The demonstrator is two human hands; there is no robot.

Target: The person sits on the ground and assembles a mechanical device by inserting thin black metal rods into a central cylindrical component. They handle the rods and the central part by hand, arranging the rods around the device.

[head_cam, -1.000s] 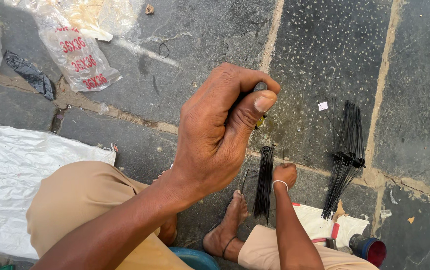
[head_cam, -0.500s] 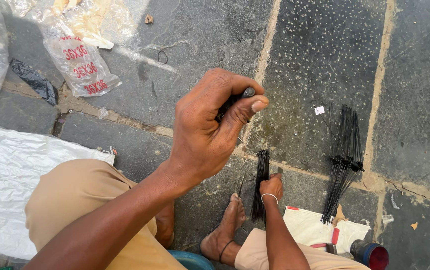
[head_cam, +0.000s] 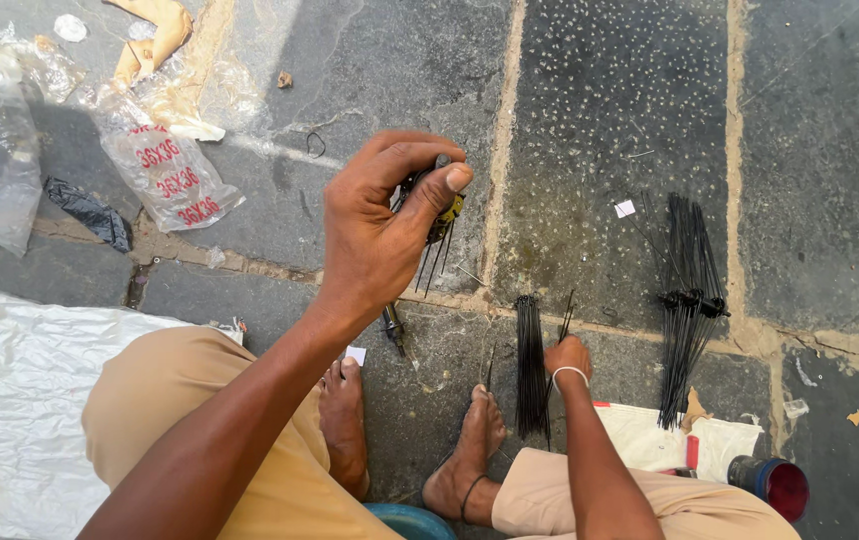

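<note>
Right hand (head_cam: 567,357) has lowered onto the floor bundle of black spokes (head_cam: 530,365), grip indiscernible; left hand (head_cam: 380,225) fingers clamp the small hub (head_cam: 442,210), spokes hanging downward.

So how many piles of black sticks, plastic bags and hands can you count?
Piles of black sticks: 2
Clear plastic bags: 2
Hands: 2, left hand, right hand
Total: 6

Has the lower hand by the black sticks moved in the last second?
Yes. The right hand has slid right, away from the loose stick bundle on the stone, toward the tied bundle.
</note>
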